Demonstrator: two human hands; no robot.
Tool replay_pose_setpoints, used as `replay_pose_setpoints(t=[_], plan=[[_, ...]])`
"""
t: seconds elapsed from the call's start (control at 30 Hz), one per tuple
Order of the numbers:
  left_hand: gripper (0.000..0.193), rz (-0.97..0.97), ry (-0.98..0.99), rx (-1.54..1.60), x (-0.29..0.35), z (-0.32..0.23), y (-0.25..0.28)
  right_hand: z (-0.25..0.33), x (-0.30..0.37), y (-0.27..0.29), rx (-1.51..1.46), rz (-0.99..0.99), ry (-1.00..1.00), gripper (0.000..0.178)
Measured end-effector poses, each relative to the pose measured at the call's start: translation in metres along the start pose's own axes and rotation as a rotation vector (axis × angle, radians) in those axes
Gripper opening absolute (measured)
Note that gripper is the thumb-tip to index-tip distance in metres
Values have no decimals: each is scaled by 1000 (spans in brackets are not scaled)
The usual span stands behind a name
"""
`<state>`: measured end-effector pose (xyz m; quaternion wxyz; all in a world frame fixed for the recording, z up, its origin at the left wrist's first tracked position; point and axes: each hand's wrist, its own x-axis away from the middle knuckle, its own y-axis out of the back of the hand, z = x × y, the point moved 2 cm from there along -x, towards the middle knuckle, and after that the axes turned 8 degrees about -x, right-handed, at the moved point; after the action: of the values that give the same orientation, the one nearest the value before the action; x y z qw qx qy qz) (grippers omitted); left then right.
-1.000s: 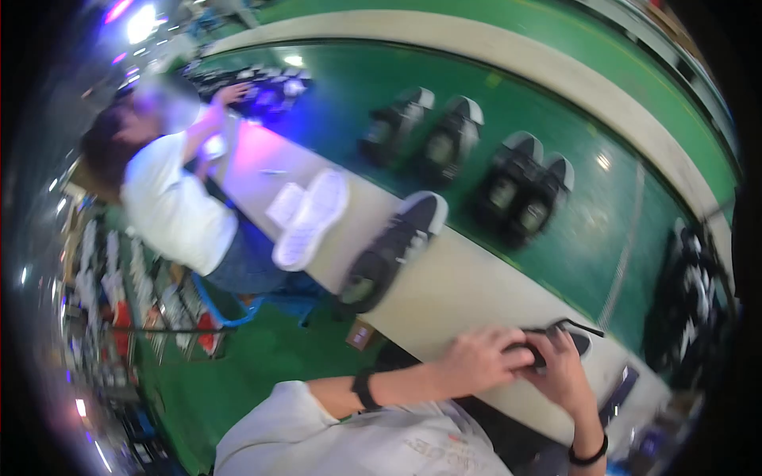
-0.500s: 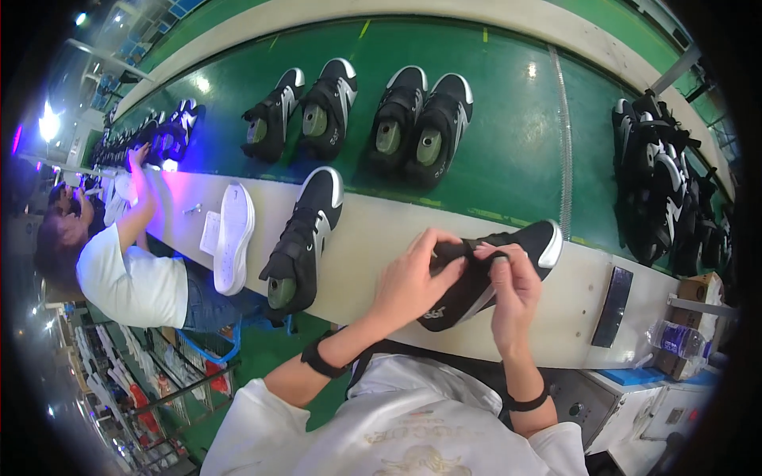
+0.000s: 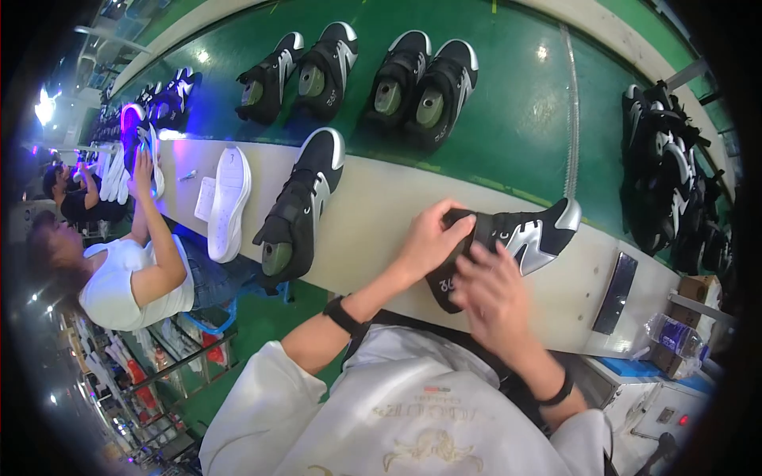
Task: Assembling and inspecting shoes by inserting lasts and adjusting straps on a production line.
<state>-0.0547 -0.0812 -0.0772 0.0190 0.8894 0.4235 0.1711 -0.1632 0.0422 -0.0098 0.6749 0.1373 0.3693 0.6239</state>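
A black shoe upper [image 3: 541, 240] with silver panels lies tilted on the white table strip in front of me, toe to the right and its silver side turned up. My left hand [image 3: 434, 239] is closed on its collar, the thumb on top near the strap. Over the shoe's lower side, by the heel, hovers my right hand [image 3: 494, 297]; it is blurred, its fingers loosely apart with nothing visible in them. To the left stands a second black shoe upper [image 3: 298, 208], heel toward me, with a greenish last showing in its opening.
A white sole [image 3: 229, 208] lies farther left. Two pairs of black shoes [image 3: 397, 87] stand on the green conveyor [image 3: 508, 119]; more shoes [image 3: 663, 170] are heaped at right. A dark flat bar [image 3: 615, 292] and a bottle [image 3: 679, 335] are near right. A co-worker [image 3: 131, 274] sits at left.
My right hand has let go of the shoe's strap and come down toward the heel. The shoe has turned so its silver side shows more. The co-worker's hands now hold a shoe.
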Motion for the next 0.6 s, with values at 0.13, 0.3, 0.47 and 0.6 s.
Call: replay_pose_setpoints(t=[0.13,0.3,0.47,0.6], plan=[[31,-154,-63,-339,54,-46,1,15,55,14,-205,-183,-333,33],[48,-104,-527,-600,117,-69,64,35,68,-3,-435,-346,-690,88],[65,-621,-200,-1195,120,-66,172,28,64,-11,-392,-438,-825,89],[76,-341,81,-720,121,-35,167,29,70,-16,-319,-447,-781,85]])
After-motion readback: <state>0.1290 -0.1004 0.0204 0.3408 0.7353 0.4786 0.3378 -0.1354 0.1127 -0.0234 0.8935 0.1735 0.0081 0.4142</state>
